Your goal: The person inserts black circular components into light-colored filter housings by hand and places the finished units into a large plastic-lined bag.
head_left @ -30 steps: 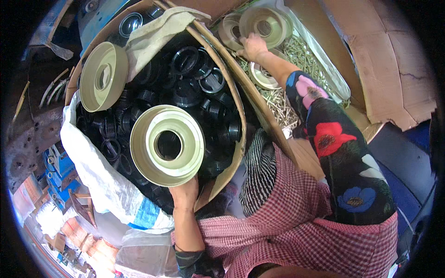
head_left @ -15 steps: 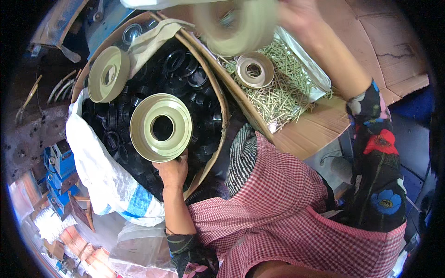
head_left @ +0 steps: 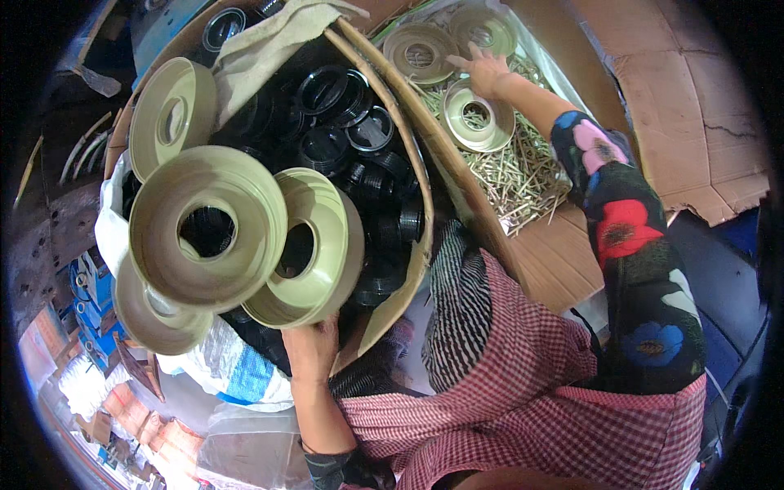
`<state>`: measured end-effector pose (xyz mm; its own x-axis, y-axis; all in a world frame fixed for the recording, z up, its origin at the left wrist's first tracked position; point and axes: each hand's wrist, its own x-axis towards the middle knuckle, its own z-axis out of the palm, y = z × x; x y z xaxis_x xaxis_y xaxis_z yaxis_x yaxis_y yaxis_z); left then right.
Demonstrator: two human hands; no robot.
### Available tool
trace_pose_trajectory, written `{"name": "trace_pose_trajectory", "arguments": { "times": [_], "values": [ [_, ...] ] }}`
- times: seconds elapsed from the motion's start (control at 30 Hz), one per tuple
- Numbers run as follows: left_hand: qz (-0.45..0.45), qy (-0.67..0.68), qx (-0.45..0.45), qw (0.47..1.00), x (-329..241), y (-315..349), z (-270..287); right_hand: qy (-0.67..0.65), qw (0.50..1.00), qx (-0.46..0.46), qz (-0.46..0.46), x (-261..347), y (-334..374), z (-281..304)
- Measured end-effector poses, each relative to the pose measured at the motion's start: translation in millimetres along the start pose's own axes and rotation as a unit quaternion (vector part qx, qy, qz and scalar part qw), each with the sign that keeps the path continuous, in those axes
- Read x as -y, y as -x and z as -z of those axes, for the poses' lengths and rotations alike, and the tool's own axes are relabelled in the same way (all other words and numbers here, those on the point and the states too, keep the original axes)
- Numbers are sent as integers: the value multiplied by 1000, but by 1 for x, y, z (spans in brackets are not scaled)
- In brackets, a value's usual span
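Note:
My left hand is closed on the lower rim of an olive-green plastic ring, a wide dish-like part with a round centre hole. A larger-looking matching ring overlaps it on the left; whether the two touch, I cannot tell. Below that one, another ring is partly hidden, and a further ring leans at the container's upper left. My right hand reaches into a cardboard box, fingers spread, beside a brownish ring and a pale ring. Just under the hand lies a smaller-looking ring.
Black threaded plastic rings fill the container under my left hand. Thin greenish-tan sticks lie in the cardboard box. A cloth drapes over the container's edge, and a white-and-blue woven bag hangs below it.
My right hand has come down into the box; the blurred ring it held is out of it. More olive rings now show at the left, and two more in the box.

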<state>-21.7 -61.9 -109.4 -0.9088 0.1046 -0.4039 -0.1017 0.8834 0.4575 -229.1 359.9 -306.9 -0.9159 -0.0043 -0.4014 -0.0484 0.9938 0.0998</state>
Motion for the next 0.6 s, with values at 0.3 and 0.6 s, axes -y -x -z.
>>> {"name": "trace_pose_trajectory", "arguments": {
  "times": [0.3,0.6],
  "values": [
    [34,-40,-49,997,1,-9,-3,-103,994,-17,37,-18,-37,-40],
    [83,36,-102,991,3,7,15,-500,865,-41,-25,-109,73,33]
  ]
}}
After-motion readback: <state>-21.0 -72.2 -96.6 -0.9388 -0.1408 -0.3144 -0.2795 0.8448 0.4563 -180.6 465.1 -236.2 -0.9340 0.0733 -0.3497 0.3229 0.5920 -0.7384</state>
